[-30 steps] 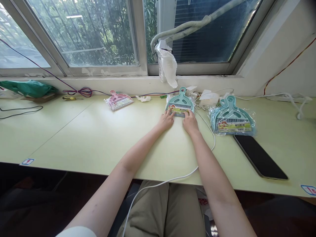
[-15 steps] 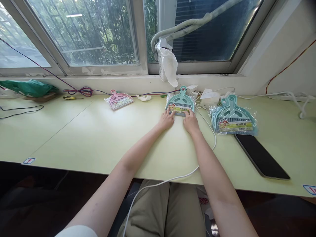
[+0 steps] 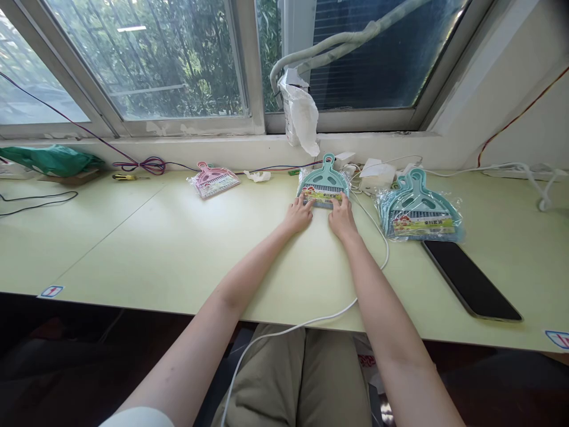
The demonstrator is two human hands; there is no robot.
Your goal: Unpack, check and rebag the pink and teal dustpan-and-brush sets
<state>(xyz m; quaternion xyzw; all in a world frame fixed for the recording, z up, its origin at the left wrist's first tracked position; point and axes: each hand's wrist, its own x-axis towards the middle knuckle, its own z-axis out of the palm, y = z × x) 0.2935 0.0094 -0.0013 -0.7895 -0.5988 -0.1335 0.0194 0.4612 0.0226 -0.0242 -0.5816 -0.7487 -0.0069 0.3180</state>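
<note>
A teal dustpan and brush set (image 3: 326, 178) in clear wrap lies at the back middle of the table, its handle toward the window. My left hand (image 3: 299, 214) rests at its front left corner with fingers apart on the wrap. At the front right corner, my right hand (image 3: 341, 217) touches the pack the same way, fingers spread. Neither hand is wrapped round it. Several teal wrapped sets (image 3: 422, 207) are piled to the right. A pink wrapped set (image 3: 216, 180) lies further left.
A black phone (image 3: 471, 279) lies at the right. A white cable (image 3: 329, 317) runs over the front edge near my right arm. Behind are a crumpled tissue (image 3: 258, 177), a screwdriver (image 3: 125, 177), a cable bundle (image 3: 153, 165) and a green bag (image 3: 57, 160).
The fingers of my right hand look slightly straighter on the pack. Otherwise the view has only shifted a little.
</note>
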